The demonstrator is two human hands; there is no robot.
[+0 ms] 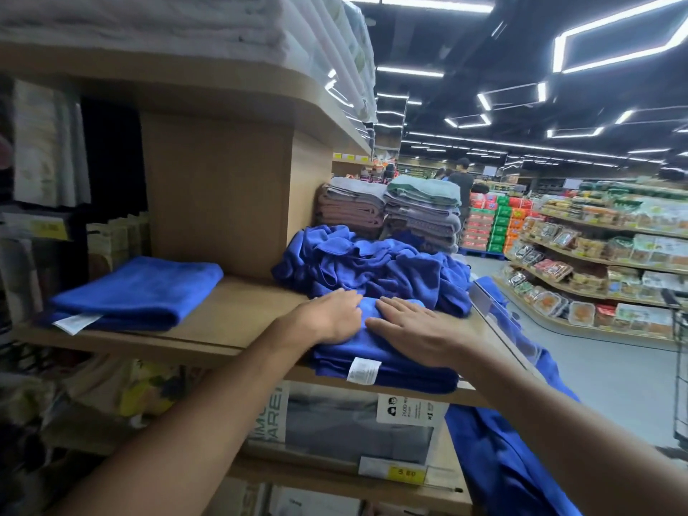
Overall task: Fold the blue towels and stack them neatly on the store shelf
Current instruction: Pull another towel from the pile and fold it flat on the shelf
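A folded blue towel with a white label lies at the front edge of the wooden shelf. My left hand and my right hand both rest flat on top of it, fingers spread, holding nothing. Right behind it sits a crumpled heap of blue towels. A second folded blue towel lies on the left part of the same shelf. Another blue towel hangs down off the shelf's right end.
Stacks of grey, pink and green towels stand behind the heap. White towels fill the upper shelf. Packaged goods sit on the shelf below. A food aisle and some people are at the right; a cart is at the edge.
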